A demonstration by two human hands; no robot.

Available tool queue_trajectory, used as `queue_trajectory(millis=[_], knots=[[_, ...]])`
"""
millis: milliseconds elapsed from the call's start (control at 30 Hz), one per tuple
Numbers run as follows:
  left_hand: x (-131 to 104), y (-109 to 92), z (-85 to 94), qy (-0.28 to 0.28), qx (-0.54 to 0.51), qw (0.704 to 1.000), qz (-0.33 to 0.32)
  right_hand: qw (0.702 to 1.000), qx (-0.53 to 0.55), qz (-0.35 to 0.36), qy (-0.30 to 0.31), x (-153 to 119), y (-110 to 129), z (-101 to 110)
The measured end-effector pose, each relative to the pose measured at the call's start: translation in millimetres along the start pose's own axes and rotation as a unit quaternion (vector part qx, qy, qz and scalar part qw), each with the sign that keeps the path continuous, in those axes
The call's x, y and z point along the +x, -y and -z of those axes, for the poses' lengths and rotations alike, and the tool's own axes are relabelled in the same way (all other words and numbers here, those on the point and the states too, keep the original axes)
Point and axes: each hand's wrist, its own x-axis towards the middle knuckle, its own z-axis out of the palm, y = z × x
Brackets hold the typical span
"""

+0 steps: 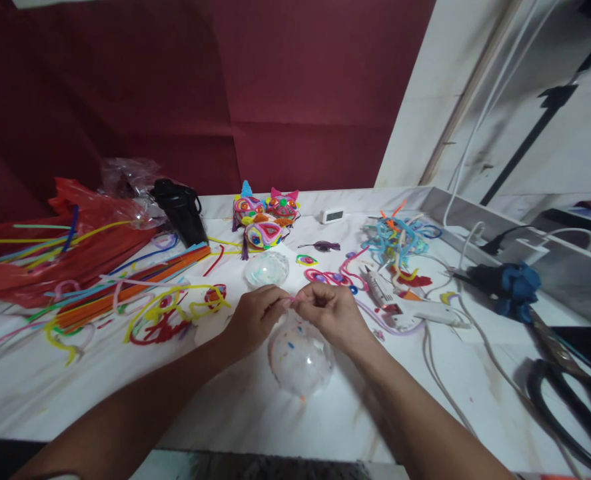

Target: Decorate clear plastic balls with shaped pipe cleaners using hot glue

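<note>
Both hands meet above a clear plastic dome (301, 360) with small coloured bits on it. Between their fingertips is a small pink piece (292, 299), mostly hidden. My left hand (259, 317) pinches it from the left, and my right hand (329, 312) pinches it from the right. Just beyond the hands lies a second clear dome (267, 269). A flat eye-shaped piece (306, 260) in pink, yellow and green rests behind my right hand, near pink and purple curled stems (332, 277).
Several colourful decorated figures (264, 233) stand at the back beside a small white timer (332, 215). Pipe cleaners (130, 287), a red bag (65, 247) and a black bottle (181, 210) are at left. A glue gun (415, 310), cables and large scissors (570, 400) lie at right.
</note>
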Motion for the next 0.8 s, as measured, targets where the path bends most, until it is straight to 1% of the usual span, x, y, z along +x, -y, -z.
queue_trajectory(millis=[133,267,400,500,667,800], knots=[[-1.0,1.5,0.2,0.001,0.0,1.0,-0.003,0.998,0.059,-0.022,0.025,-0.7,6.2,1.2],[-1.1,4.1,-0.5,-0.001,-0.012,1.0,0.0,0.995,0.095,-0.034,0.027,-0.6,9.5,2.1],[-2.0,6.8,-3.3,0.0,-0.07,0.997,0.04,0.994,0.101,-0.034,0.006,-0.3,9.8,1.3],[-3.3,8.2,-4.7,-0.007,-0.116,0.991,0.072,0.994,0.102,-0.036,0.001,-0.6,10.1,-0.1],[-3.6,8.1,-4.3,-0.024,-0.095,0.993,0.067,0.993,0.109,-0.039,0.005,-0.7,9.9,-2.2],[-3.3,8.8,-5.7,-0.013,-0.135,0.987,0.092,0.993,0.116,-0.036,-0.006,-0.5,10.6,-2.1]])
